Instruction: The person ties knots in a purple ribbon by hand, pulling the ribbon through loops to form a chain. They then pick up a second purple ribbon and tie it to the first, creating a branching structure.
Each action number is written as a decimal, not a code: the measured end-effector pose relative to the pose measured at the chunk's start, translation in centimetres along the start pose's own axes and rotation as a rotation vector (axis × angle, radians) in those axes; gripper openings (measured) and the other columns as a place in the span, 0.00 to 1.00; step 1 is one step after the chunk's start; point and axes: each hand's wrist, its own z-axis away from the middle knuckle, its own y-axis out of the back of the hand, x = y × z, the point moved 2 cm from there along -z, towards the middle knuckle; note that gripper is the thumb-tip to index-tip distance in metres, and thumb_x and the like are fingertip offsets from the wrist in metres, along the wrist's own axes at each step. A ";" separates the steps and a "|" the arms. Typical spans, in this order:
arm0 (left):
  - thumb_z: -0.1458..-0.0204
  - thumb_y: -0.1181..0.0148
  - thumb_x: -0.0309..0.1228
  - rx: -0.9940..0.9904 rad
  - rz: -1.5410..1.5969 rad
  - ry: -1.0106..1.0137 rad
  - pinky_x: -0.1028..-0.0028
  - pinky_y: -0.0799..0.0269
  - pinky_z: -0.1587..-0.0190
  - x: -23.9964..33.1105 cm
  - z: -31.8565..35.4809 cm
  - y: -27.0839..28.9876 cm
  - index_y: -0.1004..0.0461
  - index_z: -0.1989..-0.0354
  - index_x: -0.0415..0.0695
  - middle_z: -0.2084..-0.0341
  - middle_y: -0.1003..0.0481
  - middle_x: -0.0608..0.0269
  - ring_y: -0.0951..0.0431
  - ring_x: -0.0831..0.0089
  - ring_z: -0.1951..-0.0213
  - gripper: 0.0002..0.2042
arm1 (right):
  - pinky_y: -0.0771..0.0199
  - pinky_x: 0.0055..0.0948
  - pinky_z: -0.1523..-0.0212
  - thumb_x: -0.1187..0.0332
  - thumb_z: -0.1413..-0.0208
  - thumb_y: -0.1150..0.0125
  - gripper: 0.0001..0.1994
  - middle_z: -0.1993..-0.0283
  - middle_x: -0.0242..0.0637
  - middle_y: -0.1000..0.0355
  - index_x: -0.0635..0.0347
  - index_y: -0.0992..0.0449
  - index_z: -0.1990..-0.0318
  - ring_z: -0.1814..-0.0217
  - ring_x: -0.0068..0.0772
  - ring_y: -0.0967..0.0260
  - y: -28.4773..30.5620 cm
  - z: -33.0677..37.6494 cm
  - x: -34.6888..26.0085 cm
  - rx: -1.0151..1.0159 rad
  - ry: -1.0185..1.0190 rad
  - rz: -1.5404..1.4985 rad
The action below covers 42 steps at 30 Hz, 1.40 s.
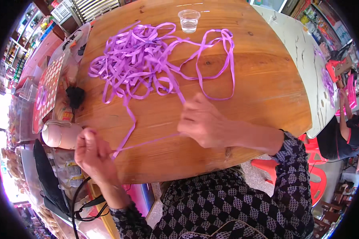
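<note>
A tangled heap of purple ribbon [135,55] lies on the wooden table [263,87], with a long loop of it stretching to the right. My left hand [92,153], at the table's left front edge, is closed on the ribbon. Over the middle of the table my right hand [201,121] is closed on it too. A thin stretch of ribbon runs taut between both hands. From the heap, one strand reaches up to my right hand and another trails down past my left. The ribbon inside each fist is hidden by the fingers.
A clear plastic cup [189,22] with liquid stands at the table's far side. On the left are a pink cylindrical item [62,134], a black pompom [75,95] and a dotted board [50,91]. Another person [343,131] sits at the marble-patterned table [297,47] on the right, near red stools.
</note>
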 end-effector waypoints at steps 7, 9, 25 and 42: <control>0.48 0.47 0.30 0.209 -0.330 -0.326 0.83 0.49 0.85 0.5 -6.5 5.3 0.30 0.69 0.37 0.89 0.39 0.70 0.44 0.84 0.88 0.07 | 0.46 0.31 0.65 0.68 0.63 0.36 0.07 0.79 0.28 0.38 0.55 0.29 0.77 0.71 0.30 0.42 3.9 3.7 1.9 0.015 -0.153 -0.071; 0.49 0.47 0.29 0.273 -0.758 -0.543 0.81 0.43 0.83 0.6 -8.3 4.4 0.31 0.66 0.37 0.85 0.35 0.68 0.39 0.81 0.85 0.08 | 0.45 0.31 0.66 0.68 0.63 0.36 0.07 0.79 0.28 0.37 0.56 0.28 0.77 0.71 0.30 0.41 5.1 4.0 2.4 0.075 -0.188 -0.082; 0.53 0.43 0.30 -0.708 -0.442 -0.022 0.69 0.32 0.74 -5.3 7.0 -10.8 0.28 0.64 0.39 0.74 0.28 0.54 0.26 0.63 0.74 0.10 | 0.44 0.31 0.69 0.71 0.62 0.36 0.07 0.76 0.33 0.34 0.59 0.27 0.73 0.74 0.34 0.40 4.9 3.8 -1.7 0.001 -0.393 -0.364; 0.61 0.39 0.24 -0.585 -0.737 -0.243 0.75 0.31 0.73 -5.3 2.2 -2.9 0.26 0.72 0.37 0.77 0.26 0.56 0.25 0.67 0.75 0.06 | 0.42 0.18 0.70 0.81 0.60 0.42 0.04 0.79 0.28 0.37 0.62 0.28 0.75 0.73 0.19 0.41 10.8 11.7 2.5 0.327 -0.887 -0.183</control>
